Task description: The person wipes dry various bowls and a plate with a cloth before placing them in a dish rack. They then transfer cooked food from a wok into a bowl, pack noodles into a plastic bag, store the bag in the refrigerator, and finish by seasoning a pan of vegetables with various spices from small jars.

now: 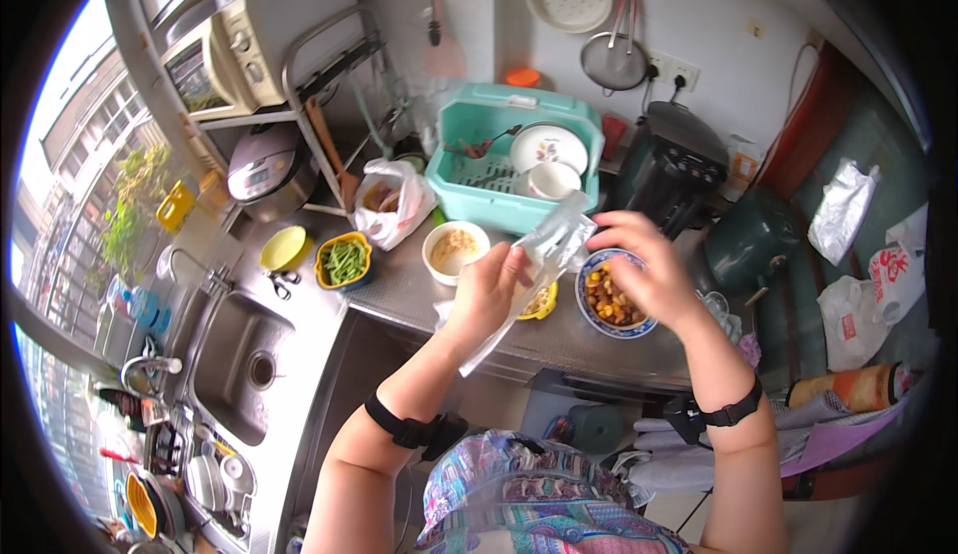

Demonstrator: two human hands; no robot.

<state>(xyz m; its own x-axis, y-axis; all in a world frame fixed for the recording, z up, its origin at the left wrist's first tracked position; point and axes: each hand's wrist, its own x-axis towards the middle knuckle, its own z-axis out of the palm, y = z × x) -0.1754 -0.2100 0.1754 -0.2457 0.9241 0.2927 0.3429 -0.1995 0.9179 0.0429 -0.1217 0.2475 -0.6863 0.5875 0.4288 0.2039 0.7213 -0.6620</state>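
My left hand grips a clear plastic film or bag, which hangs down past my wrist. My right hand is beside the plastic's upper right edge, its fingers apart and blurred, above a blue-patterned bowl of mixed chunks of food. Whether it touches the plastic I cannot tell. Behind my left hand stands a white bowl with pale food. Partly hidden under the plastic is a yellow dish of chopped food. Further left a yellow-rimmed bowl holds cut green vegetables.
A teal dish box with crockery stands behind the bowls, a white plastic bag to its left. A black appliance is at the right. Scissors, a yellow-green bowl and a steel sink lie left.
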